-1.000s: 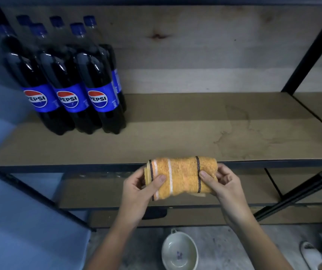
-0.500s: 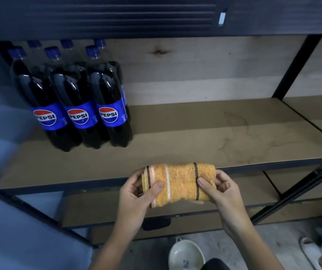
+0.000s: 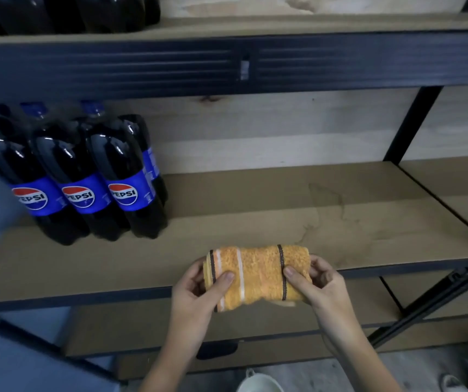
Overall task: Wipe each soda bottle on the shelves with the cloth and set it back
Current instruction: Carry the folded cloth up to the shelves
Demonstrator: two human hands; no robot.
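A folded orange terry cloth point(image 3: 258, 277) with dark and white stripes is being held in front of the near edge of the middle shelf point(image 3: 283, 222), clamped at its two ends: the left hand point(image 3: 198, 290) is being curled round the left end with the thumb laid across the front, and the right hand point(image 3: 316, 284) is being curled round the right end in the same way, so that the hands are being kept apart by the cloth's width. The Pepsi bottles point(image 3: 85, 176), large, dark and blue-capped, are being kept upright in a tight cluster at the far left of that shelf, well apart from the cloth; the bases of more bottles point(image 3: 65, 12) are being shown on the shelf above. No bottle is yet being touched. The cloth is being judged soft and light, easily bunched in one hand. Each bottle is being judged heavy if full, with smooth, glossy plastic likely to slip; a grip round the narrower shoulder below the cap, or round the labelled waist, is being judged safest, while the cloth is being run over the body by the other hand
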